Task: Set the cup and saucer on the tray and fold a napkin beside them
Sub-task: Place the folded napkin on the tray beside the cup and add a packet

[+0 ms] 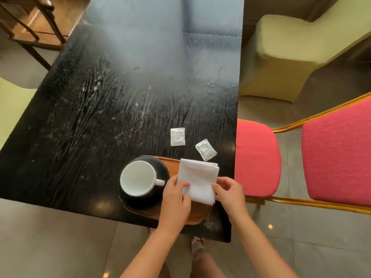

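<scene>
Both hands pinch the folded napkin [197,181] over the tray [192,214]: left hand [175,194], right hand [228,192]. The cup [138,178] sits on its saucer [160,169] at the bench's near right corner.

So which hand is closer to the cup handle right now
Left. The left hand sits just right of the cup handle, nearly touching it; the right hand is across the napkin, farther away.
</scene>
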{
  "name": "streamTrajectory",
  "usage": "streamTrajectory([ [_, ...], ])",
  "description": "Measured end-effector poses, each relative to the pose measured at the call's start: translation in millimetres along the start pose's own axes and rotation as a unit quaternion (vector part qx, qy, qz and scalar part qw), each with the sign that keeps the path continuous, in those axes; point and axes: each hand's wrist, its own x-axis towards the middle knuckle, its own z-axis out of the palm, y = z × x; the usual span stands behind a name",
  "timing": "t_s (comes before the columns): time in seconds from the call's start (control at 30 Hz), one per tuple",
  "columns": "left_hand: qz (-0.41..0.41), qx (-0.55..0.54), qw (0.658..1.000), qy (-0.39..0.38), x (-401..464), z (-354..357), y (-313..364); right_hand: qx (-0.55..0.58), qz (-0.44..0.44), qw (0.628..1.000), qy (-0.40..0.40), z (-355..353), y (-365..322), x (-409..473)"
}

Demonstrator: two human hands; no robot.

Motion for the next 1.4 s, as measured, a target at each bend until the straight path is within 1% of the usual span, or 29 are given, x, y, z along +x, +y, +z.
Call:
streamTrajectory([
  [0.1,-0.013,0.029,0.999,0.007,2,13,-3,-0.014,0.004,1.000,0.001,3,10,6],
  [0.2,-0.001,0.069,0.997,0.016,2,19,-8,-0.044,-0.002,0.999,0.019,9,15,8],
  [0.3,0.010,0.111,0.994,0.008,2,24,-11,-0.112,-0.048,0.992,0.039,10,17,9],
  [0.37,0.014,0.136,0.991,-0.007,1,27,-12,-0.190,-0.081,0.977,0.050,9,16,10],
  [0.47,0.054,0.184,0.981,-0.009,-8,30,-14,-0.296,-0.144,0.940,0.085,6,18,13],
  [0.53,0.106,0.225,0.968,-0.023,-20,33,-16,-0.331,-0.232,0.910,0.095,4,23,12],
  [0.6,0.139,0.275,0.950,-0.059,-32,36,-20,-0.393,-0.322,0.860,0.051,0,31,12],
  [0.63,0.139,0.290,0.944,-0.072,-36,38,-23,-0.428,-0.347,0.834,0.020,-1,36,12],
  [0.67,0.127,0.300,0.942,-0.082,-39,38,-26,-0.456,-0.357,0.815,-0.003,-2,40,12],
  [0.73,0.105,0.316,0.938,-0.094,-40,38,-33,-0.483,-0.354,0.801,-0.020,-2,46,15],
  [1.1,0.112,0.345,0.929,-0.067,-35,29,-43,-0.533,-0.346,0.771,-0.030,15,41,23],
  [1.2,0.121,0.354,0.925,-0.066,-34,30,-44,-0.529,-0.339,0.777,-0.046,13,40,22],
  [1.27,0.133,0.357,0.922,-0.067,-31,26,-41,-0.514,-0.338,0.787,-0.055,12,36,22],
  [1.33,0.170,0.343,0.922,-0.058,-25,17,-32,-0.480,-0.359,0.799,-0.045,11,26,22],
  [1.4,0.228,0.285,0.930,-0.044,-9,1,-16,-0.439,-0.381,0.813,-0.004,10,13,27],
])
